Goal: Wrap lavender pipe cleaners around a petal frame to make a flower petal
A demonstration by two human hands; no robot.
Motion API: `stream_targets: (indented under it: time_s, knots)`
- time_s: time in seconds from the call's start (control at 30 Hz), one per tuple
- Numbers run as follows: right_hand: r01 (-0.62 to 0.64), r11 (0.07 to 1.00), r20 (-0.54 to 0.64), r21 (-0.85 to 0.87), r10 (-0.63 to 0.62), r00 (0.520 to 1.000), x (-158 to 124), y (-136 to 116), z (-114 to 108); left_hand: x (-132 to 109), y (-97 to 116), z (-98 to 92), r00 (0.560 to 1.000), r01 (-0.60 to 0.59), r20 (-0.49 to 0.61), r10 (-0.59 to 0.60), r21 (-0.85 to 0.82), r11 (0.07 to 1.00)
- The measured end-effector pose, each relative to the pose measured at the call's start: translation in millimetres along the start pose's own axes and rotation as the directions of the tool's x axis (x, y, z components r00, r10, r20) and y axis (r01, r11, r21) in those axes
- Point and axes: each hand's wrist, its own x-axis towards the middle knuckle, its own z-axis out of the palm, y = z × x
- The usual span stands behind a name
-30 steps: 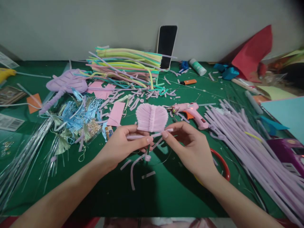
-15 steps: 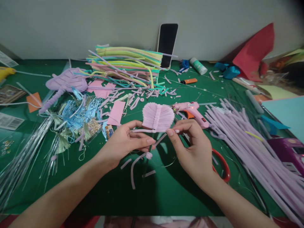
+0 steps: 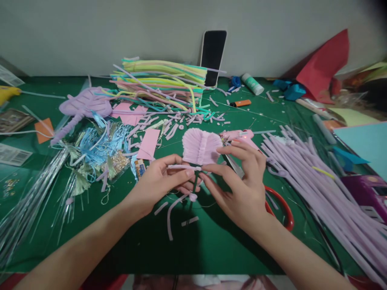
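Observation:
A lilac pipe-cleaner leaf (image 3: 201, 147) with a raised middle rib stands upright between my two hands, its rounded end away from me. My left hand (image 3: 163, 177) is closed around its lower end, with a lilac pipe-cleaner strip (image 3: 181, 166) running between the fingers across the base. At the right end of that strip, the thumb and forefinger of my right hand (image 3: 238, 177) pinch close to the leaf's base. Another fingertip of this hand meets the leaf's right edge. Below hang a thin dark stem and a small lilac knob (image 3: 192, 197).
A pink glue gun (image 3: 242, 135) lies behind my right hand, with red-handled scissors (image 3: 286, 209) beside it. Lilac pipe cleaners (image 3: 317, 189) fill the right side. Coloured pipe cleaners (image 3: 160, 80), a propped phone (image 3: 213, 56), blue tassels (image 3: 102, 141) and a larger lilac leaf (image 3: 86, 102) lie around.
My right hand has shifted left and inward, its fingertips now at the leaf's base instead of its lower right corner. The leaf is tilted slightly differently; my left hand keeps its hold.

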Motion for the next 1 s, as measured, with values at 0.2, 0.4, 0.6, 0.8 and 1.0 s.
stream_targets:
  time_s: [0.2, 0.4, 0.6, 0.8, 1.0]
  knots:
    - [-0.004, 0.999, -0.015, -0.041, 0.003, 1.0, -3, 5, 2, 1, 4, -4.6, 0.997, -0.036, 0.066, 0.025, 0.165, 0.986]
    - [-0.029, 0.998, 0.028, -0.059, 0.031, 0.999, -5, 7, 2, 2, 11, -10.2, 0.99, -0.087, -0.071, 0.126, 0.401, 0.912]
    - [-0.064, 0.997, 0.064, -0.05, 0.067, 0.996, -8, 9, 1, 0, 17, -15.1, 0.986, -0.096, -0.062, 0.152, 0.533, 0.841]
    - [-0.05, 0.997, 0.087, -0.061, 0.055, 0.995, -10, 11, 3, 3, 22, -18.4, 0.998, -0.021, -0.047, 0.051, 0.503, 0.864]
    - [-0.024, 0.999, 0.105, -0.049, 0.029, 0.994, -12, 12, 6, 6, 24, -25.4, 0.996, 0.028, 0.062, -0.064, 0.462, 0.886]
